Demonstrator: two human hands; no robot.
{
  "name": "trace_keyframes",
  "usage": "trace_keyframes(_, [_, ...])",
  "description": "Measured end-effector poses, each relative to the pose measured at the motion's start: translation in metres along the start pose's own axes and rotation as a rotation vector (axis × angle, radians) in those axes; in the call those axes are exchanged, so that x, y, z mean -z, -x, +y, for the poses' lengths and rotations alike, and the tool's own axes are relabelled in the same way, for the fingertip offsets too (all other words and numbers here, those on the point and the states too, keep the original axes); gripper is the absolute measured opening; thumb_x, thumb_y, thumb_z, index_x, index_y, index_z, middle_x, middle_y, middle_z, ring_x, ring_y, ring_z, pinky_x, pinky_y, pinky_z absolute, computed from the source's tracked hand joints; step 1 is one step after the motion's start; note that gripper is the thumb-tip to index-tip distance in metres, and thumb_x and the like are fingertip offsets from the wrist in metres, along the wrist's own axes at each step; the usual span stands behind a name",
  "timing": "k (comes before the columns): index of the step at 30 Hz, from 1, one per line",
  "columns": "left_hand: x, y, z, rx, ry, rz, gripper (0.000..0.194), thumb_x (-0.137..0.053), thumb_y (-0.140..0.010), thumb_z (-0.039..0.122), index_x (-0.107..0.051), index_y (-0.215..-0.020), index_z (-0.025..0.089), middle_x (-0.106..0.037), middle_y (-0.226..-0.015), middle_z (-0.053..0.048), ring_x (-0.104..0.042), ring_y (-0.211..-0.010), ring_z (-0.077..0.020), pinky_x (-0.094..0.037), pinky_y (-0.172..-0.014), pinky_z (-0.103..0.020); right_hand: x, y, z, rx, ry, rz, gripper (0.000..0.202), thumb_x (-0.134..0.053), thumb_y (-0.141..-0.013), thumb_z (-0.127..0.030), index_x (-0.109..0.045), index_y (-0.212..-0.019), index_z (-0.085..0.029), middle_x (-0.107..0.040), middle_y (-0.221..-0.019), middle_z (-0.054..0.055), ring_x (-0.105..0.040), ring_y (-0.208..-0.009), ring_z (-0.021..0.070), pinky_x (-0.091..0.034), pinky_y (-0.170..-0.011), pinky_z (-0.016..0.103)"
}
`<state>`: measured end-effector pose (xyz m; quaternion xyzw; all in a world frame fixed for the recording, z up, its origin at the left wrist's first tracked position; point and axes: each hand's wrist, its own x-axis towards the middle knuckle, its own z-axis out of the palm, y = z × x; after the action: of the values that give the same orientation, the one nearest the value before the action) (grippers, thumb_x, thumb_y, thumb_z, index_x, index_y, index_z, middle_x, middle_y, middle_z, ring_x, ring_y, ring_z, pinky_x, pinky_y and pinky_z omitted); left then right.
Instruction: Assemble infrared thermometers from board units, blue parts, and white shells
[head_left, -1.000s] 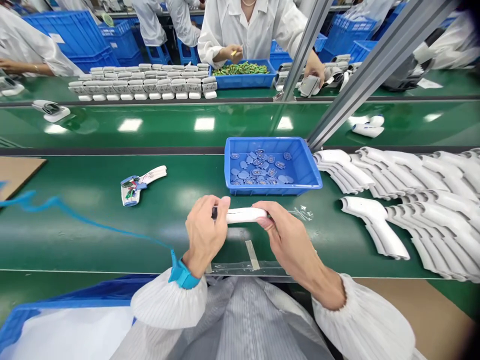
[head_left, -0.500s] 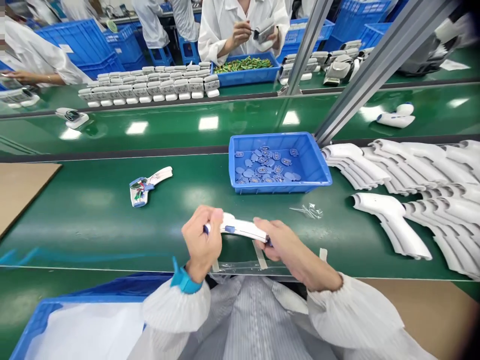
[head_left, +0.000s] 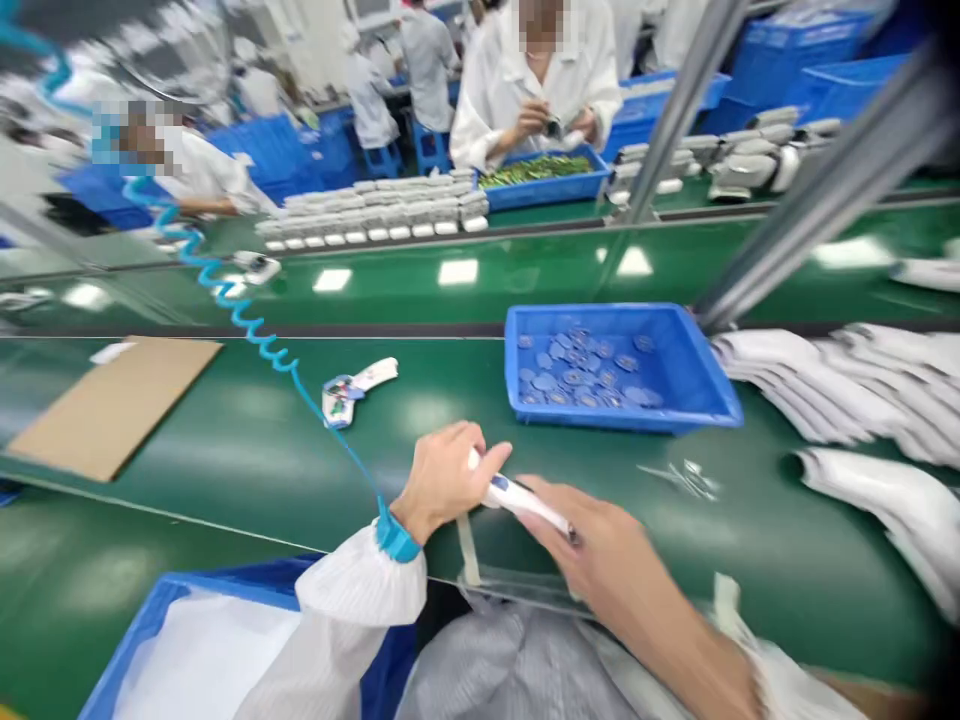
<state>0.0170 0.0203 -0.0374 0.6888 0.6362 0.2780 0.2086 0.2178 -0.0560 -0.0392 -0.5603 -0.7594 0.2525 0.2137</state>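
Observation:
A white handheld thermometer [head_left: 534, 504] with a small blue button is held between my two hands above the near edge of the green bench, tilted down to the right. My left hand [head_left: 448, 472] is closed round its far left end. My right hand [head_left: 604, 535] grips the lower right end, its fingers along the side; motion smears it a little. My left wrist wears a blue strap [head_left: 396, 535] with a coiled cord [head_left: 247, 318]. Left of my hands lies an opened thermometer half [head_left: 341, 398] with electronics showing.
A blue bin [head_left: 622, 415] of small bluish pieces stands beyond my hands. White casing shells [head_left: 892, 500] are piled at right, near a small clear plastic bag [head_left: 694, 480]. Cardboard [head_left: 112, 410] lies at left. A metal post [head_left: 817, 190] slants at right. A co-worker [head_left: 536, 90] sits opposite.
The view has swung left, bringing the coiled cord and more cardboard into sight. The thermometer has turned to a steeper tilt, and my right hand has shifted along its side.

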Motion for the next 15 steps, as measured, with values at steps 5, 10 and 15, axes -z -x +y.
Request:
trace_keyframes(5, [0.084, -0.068, -0.044, 0.24, -0.102, 0.143, 0.045, -0.062, -0.084, 0.045, -0.052, -0.049, 0.019, -0.049, -0.047, -0.001, -0.051, -0.054, -0.0162, -0.037, -0.058, -0.028, 0.019, 0.016, 0.036, -0.223, -0.173, 0.159, 0.046, -0.059, -0.085, -0.061, -0.064, -0.126, -0.04, -0.077, -0.105, 0.005, -0.06, -0.046, 0.0175, -0.054, -0.042, 0.033])
trace_keyframes(10, [0.163, -0.163, -0.071, 0.447, -0.022, 0.242, 0.048, -0.043, -0.097, 0.052, -0.059, -0.072, 0.015, -0.061, -0.062, -0.006, -0.06, -0.057, -0.0159, -0.046, -0.057, -0.026, 0.02, 0.018, 0.027, -0.306, -0.265, 0.081, 0.047, -0.057, -0.082, -0.066, -0.068, -0.12, -0.043, -0.077, -0.108, 0.006, -0.064, -0.054, 0.0214, -0.056, -0.045, 0.037])
trace_keyframes(15, [0.173, -0.14, -0.102, 0.603, -0.05, 0.181, 0.045, -0.086, -0.065, 0.047, -0.055, -0.055, 0.017, -0.048, -0.043, -0.001, -0.055, -0.048, -0.0173, -0.039, -0.051, -0.026, 0.015, 0.039, 0.059, -0.466, -0.193, 0.065, 0.043, -0.059, -0.08, -0.069, -0.069, -0.117, -0.049, -0.077, -0.11, 0.002, -0.061, -0.051, 0.02, -0.059, -0.052, 0.039])
